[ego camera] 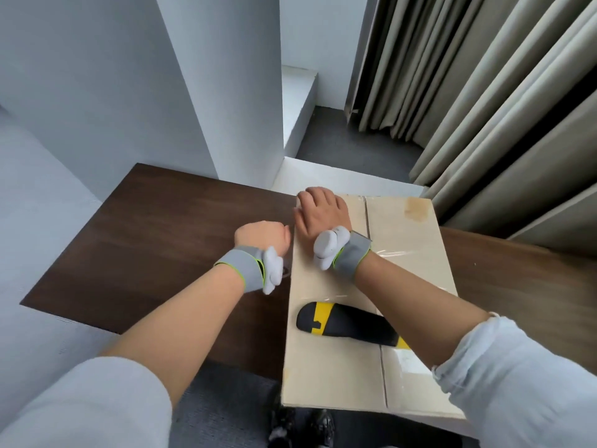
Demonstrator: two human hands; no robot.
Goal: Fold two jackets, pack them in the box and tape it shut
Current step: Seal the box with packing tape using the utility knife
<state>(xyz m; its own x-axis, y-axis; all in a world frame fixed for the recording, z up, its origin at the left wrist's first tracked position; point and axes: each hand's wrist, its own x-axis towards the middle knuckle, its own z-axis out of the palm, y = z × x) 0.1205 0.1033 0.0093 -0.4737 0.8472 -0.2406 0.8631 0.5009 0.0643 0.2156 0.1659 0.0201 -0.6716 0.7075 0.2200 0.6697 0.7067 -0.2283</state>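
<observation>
Closest to us, the cardboard box [336, 367] sits closed on the dark wooden tabletop [161, 221], its near end sticking out past the tabletop's edge toward us. A black-and-yellow utility knife [345, 323] lies flat on the lid, partly under our right forearm. A strip of clear tape [389, 253] crosses the center seam a bit further up. Our left hand [263, 237] hangs just beside the box's left side, curled into a fist, and honestly we can't tell if it's holding anything. Our right hand [319, 211] is spread palm-down on the lid's far left corner, pressing it, fingertips out of sight past the edge. Beige curtains [484, 92] hang beyond on the right.
</observation>
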